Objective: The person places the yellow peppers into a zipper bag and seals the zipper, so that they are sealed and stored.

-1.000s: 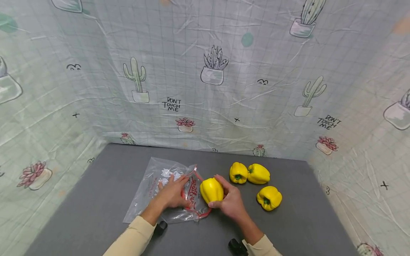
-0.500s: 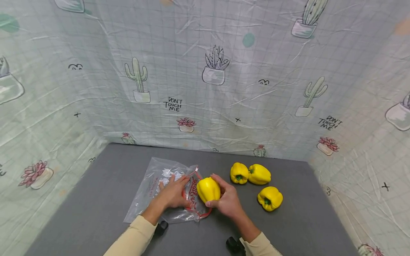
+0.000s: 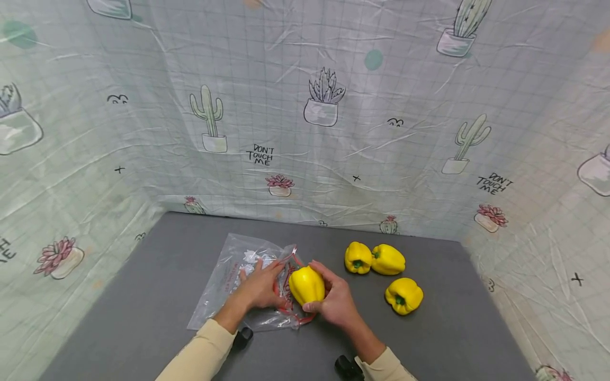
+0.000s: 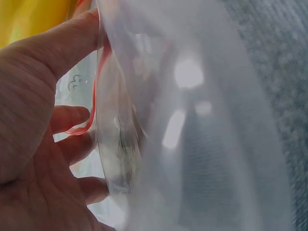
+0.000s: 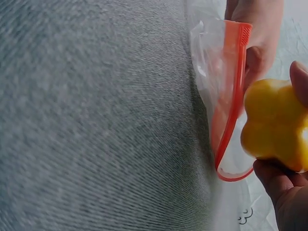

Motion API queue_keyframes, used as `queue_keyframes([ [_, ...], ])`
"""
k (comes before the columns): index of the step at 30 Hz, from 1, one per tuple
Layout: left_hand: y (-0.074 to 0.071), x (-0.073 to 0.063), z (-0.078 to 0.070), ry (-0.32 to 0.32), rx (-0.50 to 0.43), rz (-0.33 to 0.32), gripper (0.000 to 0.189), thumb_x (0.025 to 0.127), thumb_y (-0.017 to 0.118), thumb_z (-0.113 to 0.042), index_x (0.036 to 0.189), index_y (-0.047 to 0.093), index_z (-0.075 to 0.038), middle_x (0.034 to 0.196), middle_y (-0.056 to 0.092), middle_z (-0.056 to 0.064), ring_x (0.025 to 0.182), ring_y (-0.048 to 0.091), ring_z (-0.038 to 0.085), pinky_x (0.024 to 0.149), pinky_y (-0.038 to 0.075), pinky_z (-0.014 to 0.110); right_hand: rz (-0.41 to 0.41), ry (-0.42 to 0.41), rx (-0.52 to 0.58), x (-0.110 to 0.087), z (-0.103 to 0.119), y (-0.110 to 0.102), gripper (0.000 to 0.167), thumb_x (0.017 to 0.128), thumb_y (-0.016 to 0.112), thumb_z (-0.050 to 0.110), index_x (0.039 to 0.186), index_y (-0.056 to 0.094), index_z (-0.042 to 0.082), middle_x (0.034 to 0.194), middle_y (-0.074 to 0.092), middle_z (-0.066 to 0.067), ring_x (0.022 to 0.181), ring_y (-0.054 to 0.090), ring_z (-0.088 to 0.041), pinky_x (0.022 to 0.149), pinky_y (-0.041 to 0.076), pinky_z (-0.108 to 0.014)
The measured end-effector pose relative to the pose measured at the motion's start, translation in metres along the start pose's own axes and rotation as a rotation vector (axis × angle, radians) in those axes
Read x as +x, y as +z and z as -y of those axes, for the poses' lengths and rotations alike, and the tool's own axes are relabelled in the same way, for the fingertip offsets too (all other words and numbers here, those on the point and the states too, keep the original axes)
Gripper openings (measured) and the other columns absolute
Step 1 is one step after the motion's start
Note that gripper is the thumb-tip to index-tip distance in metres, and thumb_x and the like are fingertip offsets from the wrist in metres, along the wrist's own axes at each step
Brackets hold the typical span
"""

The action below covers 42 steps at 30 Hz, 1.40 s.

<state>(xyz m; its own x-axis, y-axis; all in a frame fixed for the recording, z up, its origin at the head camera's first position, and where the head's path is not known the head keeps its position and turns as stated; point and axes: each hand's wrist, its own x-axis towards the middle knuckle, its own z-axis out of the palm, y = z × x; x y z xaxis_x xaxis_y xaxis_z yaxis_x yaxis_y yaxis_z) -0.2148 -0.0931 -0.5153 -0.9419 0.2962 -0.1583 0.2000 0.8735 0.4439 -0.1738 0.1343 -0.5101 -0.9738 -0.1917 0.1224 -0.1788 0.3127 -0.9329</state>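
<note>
At the red-edged mouth (image 5: pixel 235 86) of a clear plastic bag (image 3: pixel 219 288), the right hand (image 3: pixel 337 299) is gripping a plump yellow bell pepper (image 3: pixel 306 286); the left hand (image 3: pixel 259 288), fingers spread, is touching the bag.

Your 4 peppers (image 3: pixel 307 286): glossy yellow, green stems (image 3: pixel 399 300) on some. Your bag (image 3: pixel 219 286): clear, red-edged mouth (image 5: pixel 236 82), red lettering. Sleeves (image 3: pixel 200 349) cream. Worktop (image 3: pixel 143 275) plain grey. Backdrop (image 3: pixel 357 148) before you: pale, gridded, cactus-patterned.
</note>
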Motion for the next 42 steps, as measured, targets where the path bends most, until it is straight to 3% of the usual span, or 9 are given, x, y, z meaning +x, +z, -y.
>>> queue_keyframes([
  [6, 0.000, 0.002, 0.000, -0.001, -0.004, 0.005, 0.105, 0.069, 0.091, -0.053, 0.157, 0.047, -0.016, 0.167, 0.042, 0.006, 0.157, 0.021, 0.055, 0.109, 0.009, 0.091, 0.022, -0.022, -0.023, 0.000, -0.001, 0.003, 0.091, 0.067, 0.095, -0.002, 0.149, 0.056, 0.009, 0.155, 0.056, -0.014, 0.132, 0.061, -0.036, 0.110, 0.052, -0.046],
  [11, 0.001, 0.004, -0.001, 0.006, 0.002, 0.008, 0.108, 0.068, 0.092, -0.056, 0.157, 0.047, -0.015, 0.167, 0.042, 0.007, 0.156, 0.022, 0.056, 0.108, 0.010, 0.092, 0.035, -0.028, -0.064, 0.002, -0.003, 0.004, 0.094, 0.068, 0.095, 0.001, 0.151, 0.051, 0.012, 0.145, 0.062, -0.015, 0.120, 0.062, -0.033, 0.105, 0.053, -0.053],
  [18, 0.003, 0.002, -0.002, 0.008, -0.005, 0.004, 0.108, 0.068, 0.092, -0.057, 0.157, 0.047, -0.015, 0.167, 0.042, 0.007, 0.156, 0.022, 0.056, 0.108, 0.010, 0.092, 0.019, -0.055, -0.136, 0.005, -0.006, 0.006, 0.094, 0.066, 0.095, 0.001, 0.149, 0.055, 0.013, 0.148, 0.059, -0.012, 0.124, 0.060, -0.031, 0.108, 0.051, -0.052],
  [23, 0.003, 0.002, -0.002, 0.012, -0.003, 0.002, 0.110, 0.068, 0.091, -0.058, 0.158, 0.045, -0.017, 0.168, 0.041, 0.007, 0.156, 0.022, 0.057, 0.108, 0.010, 0.092, 0.000, -0.078, -0.174, 0.008, -0.008, 0.008, 0.089, 0.063, 0.095, 0.000, 0.144, 0.060, 0.017, 0.140, 0.055, -0.011, 0.122, 0.058, -0.030, 0.107, 0.051, -0.054],
  [30, 0.000, 0.001, -0.002, 0.014, -0.009, 0.013, 0.110, 0.069, 0.091, -0.058, 0.159, 0.044, -0.017, 0.167, 0.041, 0.008, 0.155, 0.022, 0.058, 0.109, 0.010, 0.092, -0.018, -0.086, -0.204, 0.011, -0.010, 0.013, 0.089, 0.065, 0.093, -0.001, 0.145, 0.057, 0.014, 0.139, 0.057, -0.011, 0.120, 0.058, -0.028, 0.105, 0.051, -0.052],
  [42, -0.001, 0.000, 0.001, 0.037, -0.010, 0.002, 0.112, 0.069, 0.092, -0.056, 0.161, 0.041, -0.020, 0.167, 0.042, 0.006, 0.155, 0.022, 0.058, 0.108, 0.012, 0.091, -0.035, -0.030, -0.128, 0.012, -0.008, 0.016, 0.087, 0.069, 0.092, -0.004, 0.145, 0.051, 0.007, 0.143, 0.060, -0.018, 0.125, 0.063, -0.037, 0.109, 0.050, -0.060],
])
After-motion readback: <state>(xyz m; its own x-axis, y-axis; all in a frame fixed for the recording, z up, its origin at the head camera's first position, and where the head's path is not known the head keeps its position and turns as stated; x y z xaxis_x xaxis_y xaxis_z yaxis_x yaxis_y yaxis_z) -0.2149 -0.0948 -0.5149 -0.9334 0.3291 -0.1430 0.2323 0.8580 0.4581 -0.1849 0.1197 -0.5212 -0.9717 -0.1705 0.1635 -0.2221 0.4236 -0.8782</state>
